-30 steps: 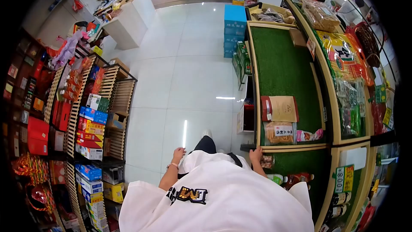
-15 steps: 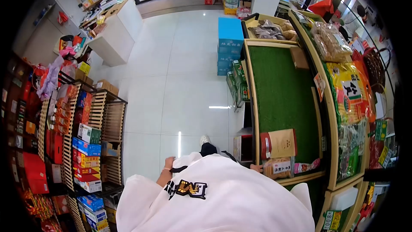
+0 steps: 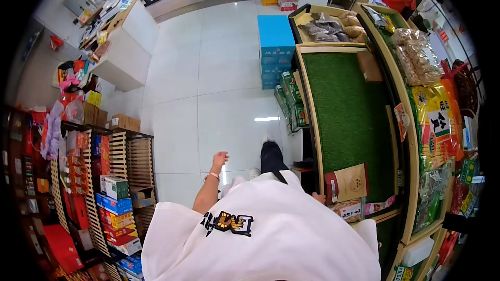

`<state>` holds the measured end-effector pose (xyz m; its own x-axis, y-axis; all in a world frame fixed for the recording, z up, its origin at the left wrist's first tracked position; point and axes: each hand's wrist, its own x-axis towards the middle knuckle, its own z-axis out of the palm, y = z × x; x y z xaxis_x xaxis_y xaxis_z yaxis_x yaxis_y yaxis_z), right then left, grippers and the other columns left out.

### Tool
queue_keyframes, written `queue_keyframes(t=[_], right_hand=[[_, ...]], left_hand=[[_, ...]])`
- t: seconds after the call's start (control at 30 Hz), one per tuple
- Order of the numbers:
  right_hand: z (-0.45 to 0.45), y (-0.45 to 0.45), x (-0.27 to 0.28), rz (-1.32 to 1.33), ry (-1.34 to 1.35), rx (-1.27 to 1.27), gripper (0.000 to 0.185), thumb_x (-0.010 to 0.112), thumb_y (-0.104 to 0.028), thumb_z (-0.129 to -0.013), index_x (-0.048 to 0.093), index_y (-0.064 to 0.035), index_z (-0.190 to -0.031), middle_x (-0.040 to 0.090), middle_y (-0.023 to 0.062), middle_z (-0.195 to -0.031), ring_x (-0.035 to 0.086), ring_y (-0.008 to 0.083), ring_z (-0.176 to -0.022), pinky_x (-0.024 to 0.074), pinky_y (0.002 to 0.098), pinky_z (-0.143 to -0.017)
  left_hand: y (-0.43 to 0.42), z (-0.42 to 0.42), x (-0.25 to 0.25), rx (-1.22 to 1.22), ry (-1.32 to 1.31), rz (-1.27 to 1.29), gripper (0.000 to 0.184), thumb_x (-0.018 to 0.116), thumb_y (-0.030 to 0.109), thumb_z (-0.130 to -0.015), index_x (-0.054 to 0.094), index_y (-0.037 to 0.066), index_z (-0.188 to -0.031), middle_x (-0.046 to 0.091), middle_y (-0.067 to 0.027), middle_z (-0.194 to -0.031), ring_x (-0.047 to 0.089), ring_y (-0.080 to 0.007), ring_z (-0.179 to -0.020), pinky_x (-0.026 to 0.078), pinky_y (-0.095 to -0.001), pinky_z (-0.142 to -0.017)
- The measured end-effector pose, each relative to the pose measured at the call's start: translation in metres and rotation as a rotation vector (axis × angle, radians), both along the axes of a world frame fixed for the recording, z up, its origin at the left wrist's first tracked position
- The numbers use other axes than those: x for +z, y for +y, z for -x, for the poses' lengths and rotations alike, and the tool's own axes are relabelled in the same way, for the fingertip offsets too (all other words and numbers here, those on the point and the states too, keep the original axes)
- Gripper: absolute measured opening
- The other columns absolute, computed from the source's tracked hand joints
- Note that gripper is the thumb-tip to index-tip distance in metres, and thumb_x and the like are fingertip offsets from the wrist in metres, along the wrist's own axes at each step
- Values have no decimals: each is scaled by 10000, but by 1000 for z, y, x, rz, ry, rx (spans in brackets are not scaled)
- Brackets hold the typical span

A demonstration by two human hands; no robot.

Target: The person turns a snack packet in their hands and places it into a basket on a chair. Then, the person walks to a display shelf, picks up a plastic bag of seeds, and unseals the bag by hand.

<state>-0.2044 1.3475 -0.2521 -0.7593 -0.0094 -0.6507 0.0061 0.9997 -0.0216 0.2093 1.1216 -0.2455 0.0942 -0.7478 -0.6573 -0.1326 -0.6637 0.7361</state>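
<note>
My left hand [image 3: 221,160] hangs over the tiled floor to the left of my white shirt, a band around its wrist. Its fingers look loosely bent and a little apart, with nothing visible in them. Only a small part of my right hand [image 3: 319,198] shows, at the left wooden edge of the green-lined display bin [image 3: 344,109]. It is close beside a kraft-paper pouch [image 3: 350,183] with a red side and a clear-windowed food packet [image 3: 350,209]. Whether it touches them I cannot tell; its fingers are mostly hidden. A pink packet [image 3: 379,205] lies to their right.
Blue cartons [image 3: 276,41] and green drink boxes [image 3: 298,116] stand beside the bin. Slatted shelves with boxed goods [image 3: 115,205] line the left side. A white counter [image 3: 125,54] stands farther off at left. Bagged goods [image 3: 432,125] fill the raised right rack.
My view has moved slightly forward and turned. My left hand has swung forward, away from my body. One leg has stepped ahead. The pouch and packets still lie in the bin.
</note>
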Motion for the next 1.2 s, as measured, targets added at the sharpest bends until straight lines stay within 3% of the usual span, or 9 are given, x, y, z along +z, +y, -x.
queue_keyframes(t=[0.17,0.33,0.37,0.43,0.47,0.73,0.97,1.03,1.2], right_hand=[[-3,-53,-31,-69,7,39,636,505,-305,-583,397,60,-1092,417,232,-1130,406,351,-1053,339,392,-879],[32,-163,-40,-95,-104,64,548,480,-319,-608,499,33,-1027,476,203,-1088,452,330,-1021,372,390,-846],[45,-182,-45,-38,-163,203,478,446,-342,-641,565,-18,-972,514,178,-1050,487,303,-991,399,386,-813],[50,-232,-22,15,-194,136,480,424,-326,-656,541,-33,-1017,490,188,-1079,453,301,-1031,359,386,-855],[72,-236,-82,155,-232,124,464,439,-297,-648,548,-6,-993,484,183,-1092,435,291,-1054,338,386,-874],[45,-422,19,26,-33,309,584,487,-309,-650,379,3,-1131,452,215,-1110,439,342,-1027,347,384,-872],[48,-469,30,46,-83,246,561,455,-255,-662,358,-30,-1167,469,193,-1097,448,339,-1017,342,390,-876],[42,-491,7,66,-64,275,573,481,-292,-649,368,-85,-1172,463,176,-1115,438,319,-1039,346,390,-863],[23,-566,9,34,-70,343,553,453,-309,-679,374,-80,-1176,411,188,-1159,377,333,-1082,270,393,-930]], left_hand=[[17,-19,-46,-108,-21,-371,224,514,218,-734,555,50,-876,589,-64,-757,523,-141,-570,393,-266,-457],[-45,-60,-48,-434,-211,-166,207,478,231,-753,558,79,-868,588,-51,-766,508,-121,-568,381,-264,-462],[-66,-66,-47,-163,-93,-199,201,469,225,-757,556,91,-878,584,-36,-756,494,-106,-557,367,-247,-448],[-106,-65,-28,164,-54,-252,202,455,218,-762,557,101,-891,581,-19,-746,481,-86,-550,350,-215,-437],[-135,-53,0,212,-122,-270,208,450,217,-763,559,100,-896,581,-17,-746,482,-80,-554,347,-199,-440],[-276,7,45,70,-75,1,232,459,266,-779,552,113,-927,574,-1,-787,489,-71,-651,382,-210,-558],[-268,-4,-40,-143,-241,170,255,472,211,-750,595,19,-865,598,-114,-784,549,-181,-686,426,-276,-619],[-268,-9,-23,-75,-248,-52,265,473,196,-723,600,1,-851,596,-153,-817,558,-223,-737,426,-299,-681],[-299,-54,-31,-782,-697,124,298,478,229,-720,599,-5,-861,596,-152,-808,563,-207,-753,428,-283,-698]])
